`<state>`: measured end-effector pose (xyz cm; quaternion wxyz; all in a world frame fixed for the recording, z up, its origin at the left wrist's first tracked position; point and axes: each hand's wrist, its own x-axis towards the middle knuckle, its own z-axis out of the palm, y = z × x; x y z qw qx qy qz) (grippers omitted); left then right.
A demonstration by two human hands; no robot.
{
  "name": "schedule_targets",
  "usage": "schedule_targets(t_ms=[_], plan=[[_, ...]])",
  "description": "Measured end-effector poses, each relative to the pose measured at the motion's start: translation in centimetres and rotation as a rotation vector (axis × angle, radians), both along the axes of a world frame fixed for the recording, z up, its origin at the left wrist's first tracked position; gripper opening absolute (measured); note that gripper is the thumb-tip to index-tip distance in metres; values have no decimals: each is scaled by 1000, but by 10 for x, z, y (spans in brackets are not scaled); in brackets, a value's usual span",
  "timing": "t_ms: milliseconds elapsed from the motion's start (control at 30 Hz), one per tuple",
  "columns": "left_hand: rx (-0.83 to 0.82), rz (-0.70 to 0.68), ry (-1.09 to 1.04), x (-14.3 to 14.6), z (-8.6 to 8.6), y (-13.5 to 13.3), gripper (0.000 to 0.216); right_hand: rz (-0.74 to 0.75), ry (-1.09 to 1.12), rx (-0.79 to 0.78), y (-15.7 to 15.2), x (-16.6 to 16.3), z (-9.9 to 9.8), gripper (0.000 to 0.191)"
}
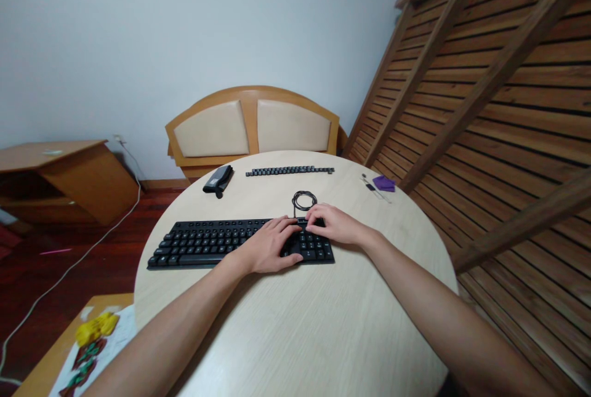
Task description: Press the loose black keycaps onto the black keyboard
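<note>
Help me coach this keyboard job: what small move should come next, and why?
Probably press the left hand down to steady the black plastic keyboard while the right hand works gently at its right end. Both hands sit there, beside the coiled black cable, and a row of what look like loose black keycaps lies across the round pale wooden table.

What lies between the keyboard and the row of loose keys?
In the head view, only a coiled black cable; the table there is otherwise bare.
</note>
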<state>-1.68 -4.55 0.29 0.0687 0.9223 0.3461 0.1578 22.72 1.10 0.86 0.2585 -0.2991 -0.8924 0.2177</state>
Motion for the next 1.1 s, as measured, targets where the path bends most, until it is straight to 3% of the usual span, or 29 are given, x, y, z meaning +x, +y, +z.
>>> schedule_targets(t_ms=[300,1100], plan=[[-13,4,7,-1,-1,1,61,-38,25,-112,0,2,-1,15],[-37,-3,63,-2,3,0,63,-78,-14,-175,-1,2,-2,16]])
